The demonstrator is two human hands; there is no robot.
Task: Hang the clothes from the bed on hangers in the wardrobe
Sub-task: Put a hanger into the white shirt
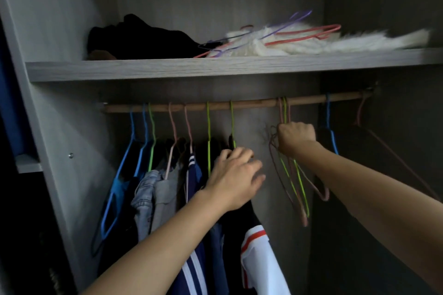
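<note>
- Empty wire hangers (pixel 301 189), pink and green, hung bunched on the rail (pixel 239 104); judged thin, light and springy, and likely to tangle.
- Best taken at the necks, just under the hooks.
- Right hand (pixel 296 137) was fisted round those necks, with the frames dangling below it.
- Left hand (pixel 233 175) lay loose-fingered on a hung dark garment (pixel 239 219), near the bunch.

No text, label, brand, number or sign reads legibly anywhere in view. The navy jacket (pixel 193 171) at 6 o'clock and the white garment (pixel 261 258) at 5 o'clock show plain stripes only, and no lettering resolves on either.
</note>
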